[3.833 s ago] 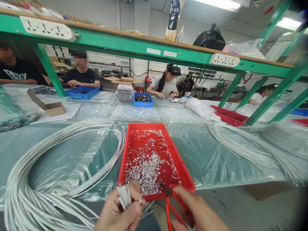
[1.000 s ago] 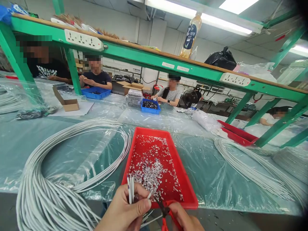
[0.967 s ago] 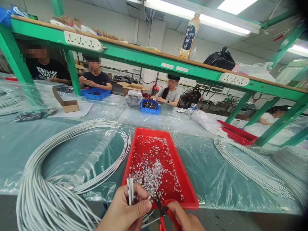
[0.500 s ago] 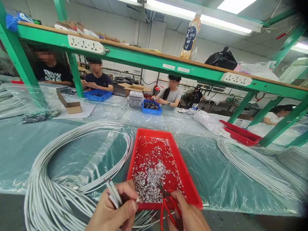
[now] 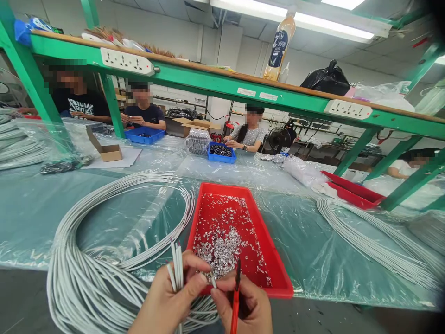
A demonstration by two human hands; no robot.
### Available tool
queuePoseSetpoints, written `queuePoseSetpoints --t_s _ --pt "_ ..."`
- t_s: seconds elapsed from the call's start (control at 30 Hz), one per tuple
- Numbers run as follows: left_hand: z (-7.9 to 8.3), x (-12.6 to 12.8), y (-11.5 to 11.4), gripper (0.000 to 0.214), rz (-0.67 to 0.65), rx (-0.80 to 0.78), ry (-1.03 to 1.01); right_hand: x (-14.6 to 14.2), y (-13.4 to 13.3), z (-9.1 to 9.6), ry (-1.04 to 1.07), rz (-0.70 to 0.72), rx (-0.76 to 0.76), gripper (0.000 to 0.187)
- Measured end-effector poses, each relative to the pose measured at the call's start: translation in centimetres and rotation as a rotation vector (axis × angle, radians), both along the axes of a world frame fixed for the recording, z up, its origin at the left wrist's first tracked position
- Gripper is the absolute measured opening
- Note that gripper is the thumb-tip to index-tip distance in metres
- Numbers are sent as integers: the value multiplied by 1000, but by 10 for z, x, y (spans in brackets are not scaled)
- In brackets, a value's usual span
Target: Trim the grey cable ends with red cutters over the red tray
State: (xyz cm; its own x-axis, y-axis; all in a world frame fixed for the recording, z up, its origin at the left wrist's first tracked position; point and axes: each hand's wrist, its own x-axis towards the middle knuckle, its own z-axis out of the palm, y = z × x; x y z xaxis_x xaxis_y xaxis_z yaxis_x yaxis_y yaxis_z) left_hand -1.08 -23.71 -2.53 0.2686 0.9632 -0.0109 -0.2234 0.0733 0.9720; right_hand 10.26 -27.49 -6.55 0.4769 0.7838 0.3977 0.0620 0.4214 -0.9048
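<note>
Between both hands (image 5: 208, 297), cable ends (image 5: 176, 265), red tray (image 5: 278, 278) beyond

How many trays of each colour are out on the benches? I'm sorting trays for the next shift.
Red trays: 2, the near one with silver bits and one at the far right, which may be a stack.
Blue trays: 2, far left and middle.
Total: 4

Bench: my worktable (image 5: 41, 208), covered all over in clear plastic sheeting (image 5: 299, 241).
Ahead of my hands: red tray (image 5: 278, 273) of silver scraps.
Left of my hands: big coil of white cables (image 5: 86, 278).
Far right: second cable bundle (image 5: 365, 241), stacked red trays (image 5: 351, 192).
Far side: two blue bins (image 5: 222, 155), open cardboard box (image 5: 106, 148).
</note>
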Motion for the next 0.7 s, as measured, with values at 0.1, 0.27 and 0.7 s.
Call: queuePoseSetpoints --t_s 0.1,0.27,0.7 --pt "-4 4 2 22 92 138 19 4 -2 4 -295 -103 29 9" --pt "4 2 5 18 -61 296 101 1 -4 7 -414 -223 31 9" --pt "-10 8 4 28 -400 -1 -291 8 -9 13 207 229 -191 19"
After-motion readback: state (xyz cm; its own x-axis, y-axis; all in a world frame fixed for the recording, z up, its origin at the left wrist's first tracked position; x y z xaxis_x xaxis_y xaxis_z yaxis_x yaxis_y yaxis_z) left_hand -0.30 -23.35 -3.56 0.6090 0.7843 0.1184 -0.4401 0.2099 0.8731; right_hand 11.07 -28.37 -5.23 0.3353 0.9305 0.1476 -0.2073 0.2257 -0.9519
